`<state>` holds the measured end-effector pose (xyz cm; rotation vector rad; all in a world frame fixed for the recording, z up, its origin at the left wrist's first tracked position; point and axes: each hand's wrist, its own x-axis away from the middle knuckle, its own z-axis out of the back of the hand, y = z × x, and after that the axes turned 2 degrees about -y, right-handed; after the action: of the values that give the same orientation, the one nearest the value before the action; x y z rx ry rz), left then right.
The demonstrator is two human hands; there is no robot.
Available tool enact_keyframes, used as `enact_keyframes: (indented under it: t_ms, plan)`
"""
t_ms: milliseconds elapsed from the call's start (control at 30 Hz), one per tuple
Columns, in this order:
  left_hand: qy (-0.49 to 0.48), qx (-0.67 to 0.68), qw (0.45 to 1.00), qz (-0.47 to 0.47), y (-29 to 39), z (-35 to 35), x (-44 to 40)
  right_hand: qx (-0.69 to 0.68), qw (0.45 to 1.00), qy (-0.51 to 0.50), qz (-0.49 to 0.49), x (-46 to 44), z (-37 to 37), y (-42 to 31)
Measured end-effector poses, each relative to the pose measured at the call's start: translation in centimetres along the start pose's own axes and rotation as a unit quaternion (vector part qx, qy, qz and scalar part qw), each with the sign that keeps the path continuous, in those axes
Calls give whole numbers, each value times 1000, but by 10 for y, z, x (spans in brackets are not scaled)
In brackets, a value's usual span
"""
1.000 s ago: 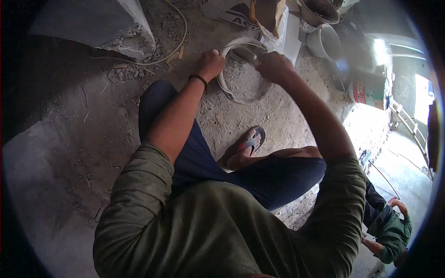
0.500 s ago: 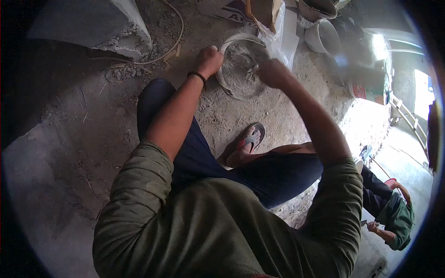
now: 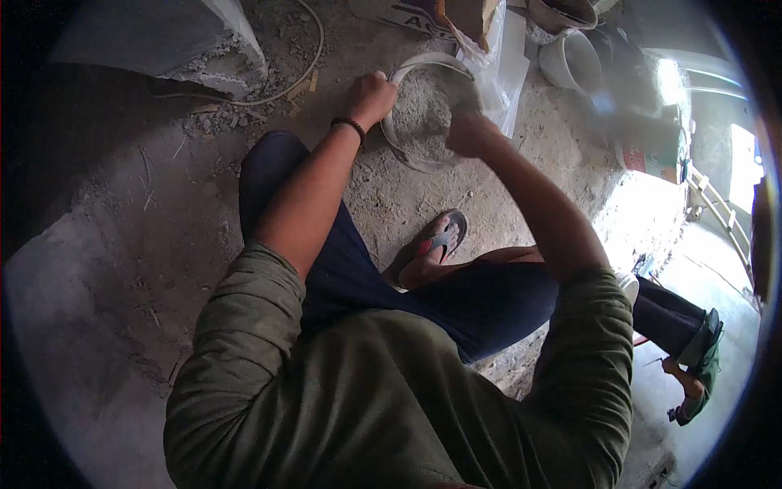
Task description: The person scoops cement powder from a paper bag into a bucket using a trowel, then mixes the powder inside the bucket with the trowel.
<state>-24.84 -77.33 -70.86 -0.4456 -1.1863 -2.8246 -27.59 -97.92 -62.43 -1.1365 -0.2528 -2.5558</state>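
Note:
A round bucket (image 3: 388, 130) stands on the dirt floor, holding a grey, lumpy mix (image 3: 421, 114). My left hand (image 3: 372, 99) is closed on the bucket's left rim. Over the right side of the bucket is my right hand (image 3: 472, 135), its fingers wrapped round something; a dark, blurred part of a tool (image 3: 463, 96) shows just above it. The tool's lower end cannot be made out.
Beyond the bucket lie a cardboard box (image 3: 407, 15) and clear plastic (image 3: 495, 77). A white bucket (image 3: 570, 63) stands to the right. A concrete block (image 3: 220, 61) and hose (image 3: 319, 49) are at upper left. Another person (image 3: 692, 359) is at lower right.
My right hand has shifted slightly down and left over the bucket, and the mix looks more churned. My left hand stays on the rim. The other person has changed posture.

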Motion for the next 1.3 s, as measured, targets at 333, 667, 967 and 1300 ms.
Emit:
enact_keyframes:
  t_ms: [333, 667, 967, 1300]
  plan:
    - [-36, -3, 998, 46, 11, 11, 6, 21, 999, -20, 28, 43, 19, 32]
    - [-10, 6, 1000, -8, 13, 2, 7, -384, 907, -165, -39, 27, -5, 15]
    - [1, 8, 999, 39, -21, -11, -14, -779, 585, -159, -157, 43, -46, 26]
    - [-101, 314, 923, 200, 2, -1, 35, -756, 632, -128, -115, 10, -14, 34]
